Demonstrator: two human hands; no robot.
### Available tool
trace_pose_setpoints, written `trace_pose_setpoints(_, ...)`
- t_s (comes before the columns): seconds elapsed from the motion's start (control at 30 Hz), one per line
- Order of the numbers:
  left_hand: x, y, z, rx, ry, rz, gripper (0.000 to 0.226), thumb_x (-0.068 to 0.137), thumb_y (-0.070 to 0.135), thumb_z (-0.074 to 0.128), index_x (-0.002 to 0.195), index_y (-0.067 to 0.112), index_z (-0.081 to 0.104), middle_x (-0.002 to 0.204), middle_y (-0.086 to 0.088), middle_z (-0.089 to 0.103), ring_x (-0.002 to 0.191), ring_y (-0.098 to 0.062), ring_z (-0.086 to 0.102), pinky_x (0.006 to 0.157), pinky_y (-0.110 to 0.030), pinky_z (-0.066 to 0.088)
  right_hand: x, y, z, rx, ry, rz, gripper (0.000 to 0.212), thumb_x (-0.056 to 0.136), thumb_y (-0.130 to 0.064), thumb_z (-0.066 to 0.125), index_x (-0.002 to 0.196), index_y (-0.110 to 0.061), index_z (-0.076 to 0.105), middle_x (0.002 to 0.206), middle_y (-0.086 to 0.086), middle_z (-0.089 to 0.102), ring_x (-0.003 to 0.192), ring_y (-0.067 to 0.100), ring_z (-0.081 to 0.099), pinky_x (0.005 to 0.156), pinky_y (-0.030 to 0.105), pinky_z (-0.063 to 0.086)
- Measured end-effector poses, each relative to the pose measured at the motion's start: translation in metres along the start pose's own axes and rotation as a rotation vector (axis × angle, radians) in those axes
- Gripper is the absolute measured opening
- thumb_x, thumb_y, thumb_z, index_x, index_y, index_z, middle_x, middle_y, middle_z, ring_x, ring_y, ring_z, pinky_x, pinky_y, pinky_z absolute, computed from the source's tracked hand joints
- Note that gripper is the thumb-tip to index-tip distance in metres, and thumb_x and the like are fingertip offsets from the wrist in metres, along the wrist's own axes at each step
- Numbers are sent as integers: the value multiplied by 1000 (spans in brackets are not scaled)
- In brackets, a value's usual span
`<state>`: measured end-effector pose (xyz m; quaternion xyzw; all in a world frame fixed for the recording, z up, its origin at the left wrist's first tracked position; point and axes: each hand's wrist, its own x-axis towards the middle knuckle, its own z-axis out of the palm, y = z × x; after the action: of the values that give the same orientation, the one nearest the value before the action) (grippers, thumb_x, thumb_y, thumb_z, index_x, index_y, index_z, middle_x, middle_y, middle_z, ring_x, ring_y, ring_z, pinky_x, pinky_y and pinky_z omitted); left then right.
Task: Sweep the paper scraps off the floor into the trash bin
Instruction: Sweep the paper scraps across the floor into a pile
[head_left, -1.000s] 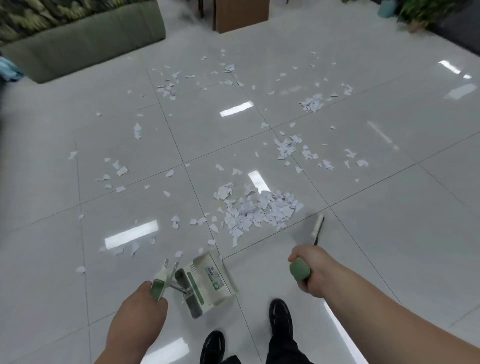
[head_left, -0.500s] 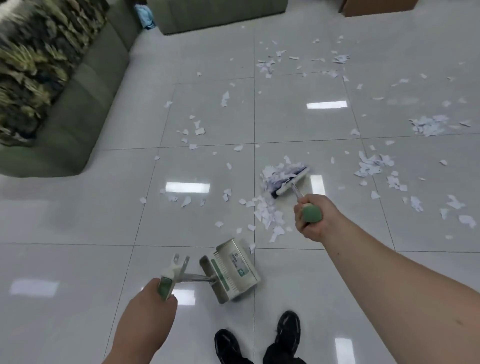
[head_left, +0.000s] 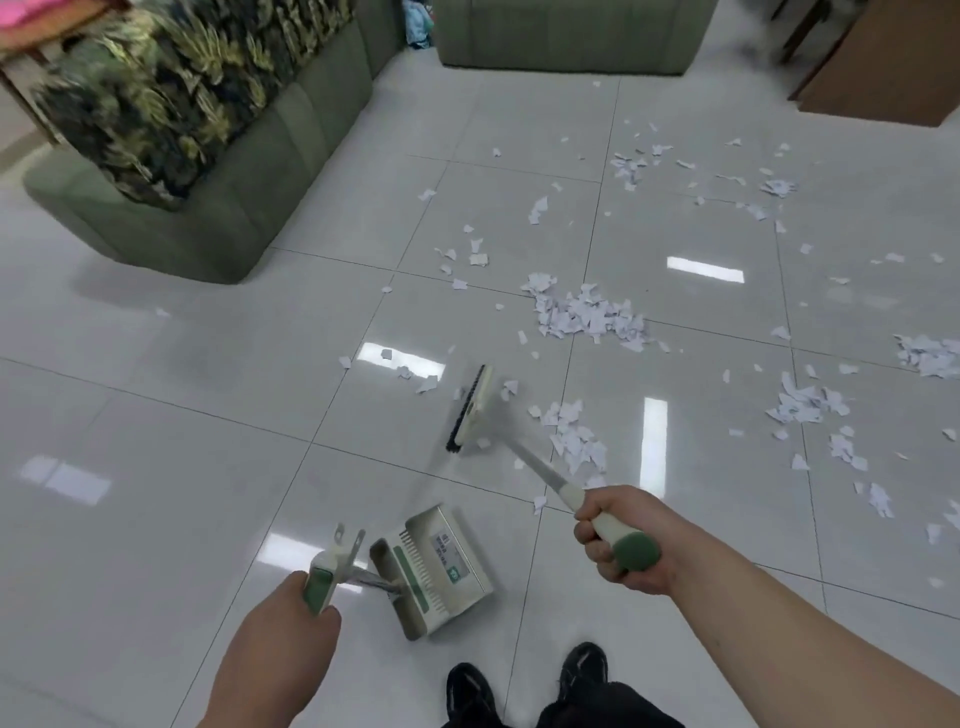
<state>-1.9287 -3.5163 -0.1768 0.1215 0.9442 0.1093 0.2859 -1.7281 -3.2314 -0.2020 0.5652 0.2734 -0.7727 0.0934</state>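
1. Glossy pale tile floor (head_left: 156, 415) with ceiling lights mirrored in it; a green sofa (head_left: 218, 218) with a leaf-print throw runs along the far left, and a wooden cabinet (head_left: 878, 67) stands at the far right.
2. Nearest, 2 black shoes (head_left: 524, 686) at the bottom edge.
3. The left hand (head_left: 280, 639) is wrapped around the green-tipped handle of the dustpan (head_left: 436, 571), fingers closed on it. The pan sits low just ahead of the shoes, mouth turned toward the scraps; I see no paper inside it.
4. The right hand (head_left: 623, 540) is fisted on the broom (head_left: 470, 408) handle. The head is motion-blurred, so I cannot tell whether the bristles touch the tile.
5. Beside the broom head, to the right, lies a small drift of scraps (head_left: 571, 431); a few loose bits lie to its left.
6. Farther out, a denser pile (head_left: 587, 314) sits on a tile seam, with more clusters at the right edge and thin scatter toward the cabinet.
7. No trash bin is in view.
8. Judgement: this is the gathering step, early on, since most paper is on the floor. The next move calls for drawing the near drift into the pan mouth with short strokes, the pan lip flat on the tile so nothing slips under.
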Motion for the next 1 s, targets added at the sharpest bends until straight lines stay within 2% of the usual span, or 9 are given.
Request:
trace_pose_setpoints(0.07,0,-18,-5,-26,9,-36,4,89,16,55,88,15,59,74,-6,65,71,-22,62,63,-34,46,6,6,14,-65,-44,38,28,79,-5,58,105,-15,53,64,6,51,43,15,36,37,20,27)
trace_pose_setpoints(0.1,-1,-25,-7,-40,13,-56,4,89,16,55,88,15,59,73,-6,66,71,-22,62,63,-34,46,8,9,21,-111,-61,47,37,80,-5,57,115,-15,57,64,6,51,43,14,36,37,20,26)
trace_pose_setpoints(0.17,-5,-37,-9,-58,19,-98,3,89,15,56,87,13,58,73,-7,65,71,-23,62,62,-34,44,12,14,30,-208,-83,65,61,80,-5,55,140,-12,46,65,6,51,44,14,36,38,20,26)
trace_pose_setpoints(0.3,-17,-50,-6,-83,31,-163,7,88,14,54,83,10,55,73,-9,64,71,-25,61,62,-34,44,19,13,36,-348,-149,99,74,81,-6,54,152,-14,34,65,6,51,43,15,38,40,20,25)
trace_pose_setpoints(0.43,-31,-43,6,-97,52,-237,7,89,13,53,82,12,55,74,-9,64,71,-24,61,61,-33,43,34,4,23,-460,-186,153,73,78,-8,57,149,-12,39,65,5,53,43,15,39,42,20,25)
trace_pose_setpoints(0.53,-44,-26,21,-113,81,-304,7,88,12,52,83,12,56,74,-9,65,71,-25,61,61,-34,43,49,-9,-1,-549,-200,200,66,73,-9,60,138,-17,50,66,5,54,44,15,40,43,20,26)
trace_pose_setpoints(0.63,-60,9,44,-110,107,-362,7,88,10,52,82,9,56,75,-11,64,71,-26,60,60,-34,41,57,-34,-41,-598,-228,263,41,73,-10,60,113,-14,56,67,3,54,43,15,40,41,19,27)
trace_pose_setpoints(0.73,-77,63,73,-119,134,-419,6,86,8,52,82,6,55,74,-13,63,69,-29,59,59,-33,41,57,-69,-101,-683,-218,321,21,75,-13,60,93,-14,49,66,1,54,42,14,42,39,18,26)
trace_pose_setpoints(1.0,-100,203,133,-76,147,-397,7,88,8,52,81,7,55,72,-13,62,65,-29,58,58,-32,40,43,-170,-294,-769,-113,345,39,72,-12,64,109,-14,52,69,3,56,44,15,44,43,19,28)
